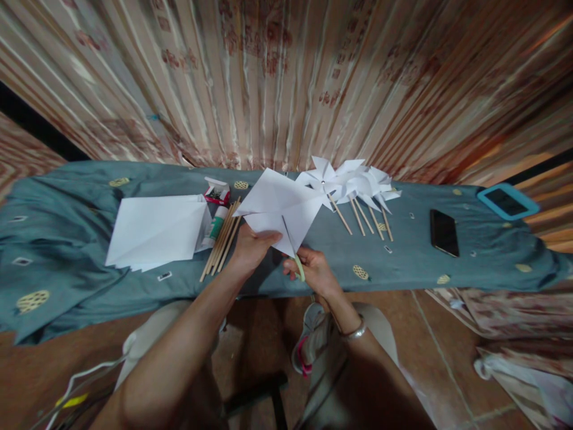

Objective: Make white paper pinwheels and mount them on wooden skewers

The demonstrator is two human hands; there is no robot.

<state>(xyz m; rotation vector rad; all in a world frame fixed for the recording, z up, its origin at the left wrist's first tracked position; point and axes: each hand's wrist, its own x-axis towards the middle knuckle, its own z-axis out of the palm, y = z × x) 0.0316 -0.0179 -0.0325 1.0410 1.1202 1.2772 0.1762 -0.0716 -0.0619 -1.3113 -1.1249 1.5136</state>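
My left hand (254, 243) grips a white square sheet of paper (282, 194) by its near left edge, thumb on top. The sheet is held above the cloth and has a cut running in from its left side. In my right hand (313, 269) is a pair of scissors (298, 267) with a pale green handle. One dark blade lies over the paper near its lower corner, pointing towards the middle; the other blade is hidden beneath. Just beyond the sheet lie several white paper pinwheels (323, 179) on wooden sticks.
Left on the teal cloth (286, 286) are a stack of white paper (156, 230), a glue stick (215, 227), several wooden sticks (226, 239) and a small red box (217, 191) of dark bits. A phone (444, 233) and a blue-framed tablet (508, 201) lie right. A curtain (277, 89) hangs behind.
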